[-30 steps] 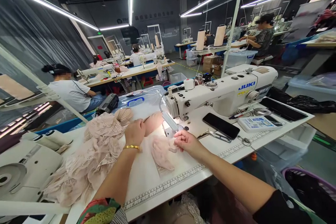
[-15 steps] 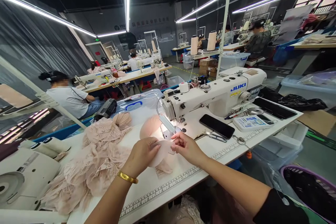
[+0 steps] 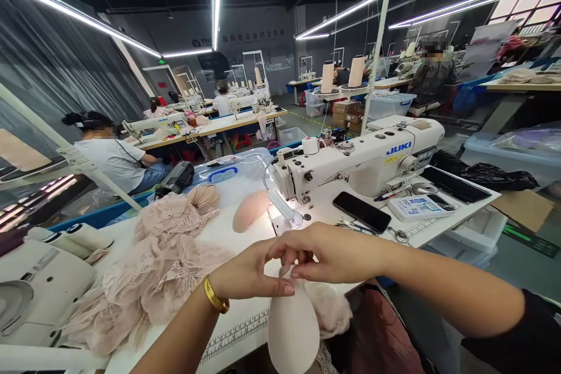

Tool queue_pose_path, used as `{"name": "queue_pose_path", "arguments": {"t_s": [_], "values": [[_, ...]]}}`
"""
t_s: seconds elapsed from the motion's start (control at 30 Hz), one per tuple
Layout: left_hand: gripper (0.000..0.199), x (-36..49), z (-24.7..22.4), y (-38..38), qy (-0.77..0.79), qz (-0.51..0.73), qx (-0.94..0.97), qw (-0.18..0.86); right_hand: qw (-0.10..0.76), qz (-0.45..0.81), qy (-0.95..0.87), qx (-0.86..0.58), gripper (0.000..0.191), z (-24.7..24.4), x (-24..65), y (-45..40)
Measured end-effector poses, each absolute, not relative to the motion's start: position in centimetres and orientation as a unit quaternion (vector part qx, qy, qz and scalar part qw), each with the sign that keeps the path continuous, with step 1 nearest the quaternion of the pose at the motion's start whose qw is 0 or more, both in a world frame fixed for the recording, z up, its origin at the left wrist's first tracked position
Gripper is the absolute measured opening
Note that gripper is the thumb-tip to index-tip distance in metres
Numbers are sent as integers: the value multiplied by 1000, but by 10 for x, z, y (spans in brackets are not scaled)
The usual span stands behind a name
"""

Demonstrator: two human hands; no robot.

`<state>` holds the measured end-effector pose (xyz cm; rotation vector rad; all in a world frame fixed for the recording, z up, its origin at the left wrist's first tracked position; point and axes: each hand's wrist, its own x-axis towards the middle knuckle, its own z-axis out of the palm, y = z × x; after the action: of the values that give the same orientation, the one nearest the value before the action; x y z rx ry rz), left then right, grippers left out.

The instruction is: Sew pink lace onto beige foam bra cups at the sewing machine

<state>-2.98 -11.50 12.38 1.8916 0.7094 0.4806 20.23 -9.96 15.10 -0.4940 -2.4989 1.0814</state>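
A pale, rounded bra cup (image 3: 293, 330) hangs over the table's front edge, pinched at its narrow top. My left hand (image 3: 248, 272), with a gold bangle at the wrist, is closed on the cup, thumb across its upper part. Fingers bent, my right hand (image 3: 333, 254) grips the same cup's top edge, close against the left. Soft beige fabric (image 3: 331, 310) hangs just right of the cup. Behind my hands stands a white sewing machine (image 3: 359, 155), its lamp lit near the needle. Beside the needle area lies a peach bra cup (image 3: 250, 210).
A heap of beige lace fabric (image 3: 162, 269) covers the table's left part. Right of the needle lie a black phone (image 3: 362, 211), small scissors (image 3: 350, 224) and a white box (image 3: 414, 208). A clear plastic bin (image 3: 245, 166) stands behind. Co-workers sit farther off.
Both hands have come down and nearer to me, bringing the pale cup from beside the needle to the table's front edge. The right hand has turned over, and its forearm lies more level.
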Motion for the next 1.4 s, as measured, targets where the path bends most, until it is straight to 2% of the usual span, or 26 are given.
{"name": "queue_pose_path", "arguments": {"t_s": [0.07,0.13,0.2,0.3,0.37,0.4,0.47,0.53,0.6,0.67,0.73,0.8,1.07,1.4], "values": [[30,-36,118,-118,327,202,768,512,200,334,-904,-179,33,156,202,-95],[26,-45,115,-121,396,228,760,462,257,235,-920,-181,26,151,198,-91],[17,-55,113,-124,468,270,778,321,329,112,-922,-174,23,136,191,-87],[10,-66,108,-127,488,282,826,25,402,-21,-901,-159,25,97,178,-77],[12,-65,98,-127,459,227,853,-100,404,-68,-900,-145,24,65,173,-64],[11,-62,92,-127,444,187,867,-123,383,-87,-911,-130,23,50,173,-56],[7,-53,80,-123,417,102,897,-107,307,-108,-941,-94,27,25,176,-37],[12,-41,68,-115,385,52,919,-69,246,-102,-961,-67,32,8,184,-19],[24,-31,59,-101,369,32,928,-49,211,-50,-973,-74,32,-1,192,-3],[27,-26,51,-85,392,27,918,-53,191,15,-976,-105,31,-5,198,7],[21,-24,45,-71,437,23,896,-69,189,61,-971,-133,32,-8,203,13],[24,-25,38,-63,465,32,880,-92,202,73,-967,-134,33,-9,205,15],[27,-22,23,-63,405,122,901,-94,253,38,-961,-100,30,-1,214,14],[26,-16,21,-60,415,155,893,-75,214,35,-962,-163,21,3,221,11]]}}
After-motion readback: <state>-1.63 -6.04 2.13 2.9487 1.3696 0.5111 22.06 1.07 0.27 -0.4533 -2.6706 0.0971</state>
